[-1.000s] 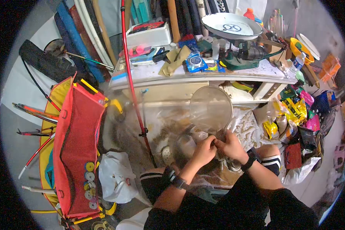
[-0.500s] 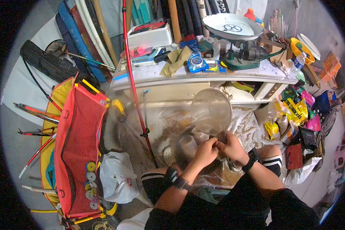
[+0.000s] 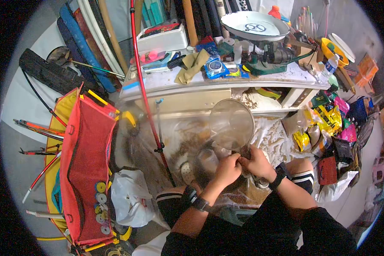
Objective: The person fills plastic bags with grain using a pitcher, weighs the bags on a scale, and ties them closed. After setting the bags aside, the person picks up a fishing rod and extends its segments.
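Note:
Both my hands meet low in the centre of the view. My left hand [image 3: 227, 168] is closed, its fingers against the other hand; what it pinches is too small to make out. My right hand [image 3: 257, 164] is closed round the handle end of a round, translucent mesh sieve [image 3: 231, 121], which stands up above the hands. Below and left of the sieve is a dark round basin [image 3: 202, 170], partly hidden by my left forearm. A perforated pale piece [image 3: 186, 173] lies left of the basin.
A cluttered white bench [image 3: 166, 87] stands ahead, with an enamel dish [image 3: 255, 25]. A red pole [image 3: 147, 102] slants down left of the basin. Further left are a red open bag [image 3: 87, 166] and a white plastic bag [image 3: 131, 198]. Colourful packets [image 3: 328, 121] lie right.
The view has shifted slightly, and the sieve has moved a little left and tilted. My hands stay together in nearly the same place.

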{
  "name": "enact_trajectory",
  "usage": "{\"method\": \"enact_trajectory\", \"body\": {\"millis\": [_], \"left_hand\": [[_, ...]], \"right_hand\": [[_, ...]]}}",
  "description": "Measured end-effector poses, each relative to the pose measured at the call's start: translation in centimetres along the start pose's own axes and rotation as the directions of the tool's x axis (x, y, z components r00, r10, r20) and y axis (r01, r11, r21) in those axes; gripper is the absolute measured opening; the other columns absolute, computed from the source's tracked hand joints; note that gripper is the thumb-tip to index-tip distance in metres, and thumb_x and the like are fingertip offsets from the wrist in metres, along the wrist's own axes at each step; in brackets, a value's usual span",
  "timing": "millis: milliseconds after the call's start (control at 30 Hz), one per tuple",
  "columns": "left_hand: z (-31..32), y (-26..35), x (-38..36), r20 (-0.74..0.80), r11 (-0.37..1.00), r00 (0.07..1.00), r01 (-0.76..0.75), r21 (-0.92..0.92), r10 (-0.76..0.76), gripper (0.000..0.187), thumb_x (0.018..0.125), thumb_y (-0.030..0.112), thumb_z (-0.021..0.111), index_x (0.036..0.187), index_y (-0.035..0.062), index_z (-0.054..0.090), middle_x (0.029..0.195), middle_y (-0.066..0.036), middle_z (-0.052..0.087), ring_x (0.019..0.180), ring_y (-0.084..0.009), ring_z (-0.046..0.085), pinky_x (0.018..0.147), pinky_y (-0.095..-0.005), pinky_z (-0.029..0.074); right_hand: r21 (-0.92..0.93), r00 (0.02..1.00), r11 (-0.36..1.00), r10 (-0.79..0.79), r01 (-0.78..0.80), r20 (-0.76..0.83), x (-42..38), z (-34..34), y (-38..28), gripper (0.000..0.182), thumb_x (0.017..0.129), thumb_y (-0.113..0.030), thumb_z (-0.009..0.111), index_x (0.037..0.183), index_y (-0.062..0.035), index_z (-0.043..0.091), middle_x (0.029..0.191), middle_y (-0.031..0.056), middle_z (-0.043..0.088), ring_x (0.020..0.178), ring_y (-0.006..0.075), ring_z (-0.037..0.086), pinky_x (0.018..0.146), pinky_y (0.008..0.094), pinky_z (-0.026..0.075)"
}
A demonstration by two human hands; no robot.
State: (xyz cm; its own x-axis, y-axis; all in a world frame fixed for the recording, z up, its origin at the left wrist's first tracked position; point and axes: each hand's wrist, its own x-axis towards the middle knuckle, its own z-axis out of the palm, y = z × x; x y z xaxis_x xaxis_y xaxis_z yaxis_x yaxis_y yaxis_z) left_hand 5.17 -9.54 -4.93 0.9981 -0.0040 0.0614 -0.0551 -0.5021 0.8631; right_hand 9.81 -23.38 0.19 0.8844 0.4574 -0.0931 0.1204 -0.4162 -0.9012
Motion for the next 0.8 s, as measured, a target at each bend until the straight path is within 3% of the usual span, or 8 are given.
{"method": "enact_trajectory", "body": {"millis": [533, 600, 800], "left_hand": [[-0.4, 0.6, -0.1, -0.014, 0.999, 1.000, 0.000, 0.042, 0.000, 0.018, 0.074, 0.008, 0.052, 0.089, -0.0012, 0.056, 0.084, -0.025, 0.060, 0.083, -0.0428, 0.056, 0.070, -0.0476, 0.045], [-0.9, 1.0, 0.1, 0.119, 0.991, 0.986, 0.104, 0.088, -0.114, 0.033, 0.075, 0.004, 0.052, 0.106, -0.0052, 0.057, 0.097, -0.026, 0.061, 0.094, -0.0398, 0.058, 0.082, -0.0416, 0.047], [-0.9, 1.0, 0.0, 0.115, 0.990, 0.989, 0.082, 0.118, -0.096, 0.031, 0.074, 0.005, 0.052, 0.103, -0.0051, 0.058, 0.095, -0.026, 0.061, 0.092, -0.0405, 0.058, 0.080, -0.0425, 0.047]], "right_hand": [[-0.004, 0.999, 0.999, -0.043, 0.043, -0.018, 0.1, 0.2, 0.1, 0.039, 0.073, -0.013, 0.065, 0.103, 0.0068, 0.051, 0.087, 0.0260, 0.061, 0.083, 0.0334, 0.063, 0.072, 0.0387, 0.047], [-0.017, 0.999, 0.999, -0.047, 0.046, -0.018, 0.1, 0.3, 0.2, 0.039, 0.073, -0.014, 0.065, 0.103, 0.0072, 0.051, 0.087, 0.0264, 0.061, 0.084, 0.0340, 0.063, 0.072, 0.0389, 0.047], [-0.122, 0.999, 0.992, 0.033, -0.030, 0.018, 0.3, 0.3, 0.9, 0.040, 0.072, -0.014, 0.065, 0.102, 0.0079, 0.051, 0.087, 0.0273, 0.060, 0.084, 0.0347, 0.062, 0.072, 0.0391, 0.047]]}}
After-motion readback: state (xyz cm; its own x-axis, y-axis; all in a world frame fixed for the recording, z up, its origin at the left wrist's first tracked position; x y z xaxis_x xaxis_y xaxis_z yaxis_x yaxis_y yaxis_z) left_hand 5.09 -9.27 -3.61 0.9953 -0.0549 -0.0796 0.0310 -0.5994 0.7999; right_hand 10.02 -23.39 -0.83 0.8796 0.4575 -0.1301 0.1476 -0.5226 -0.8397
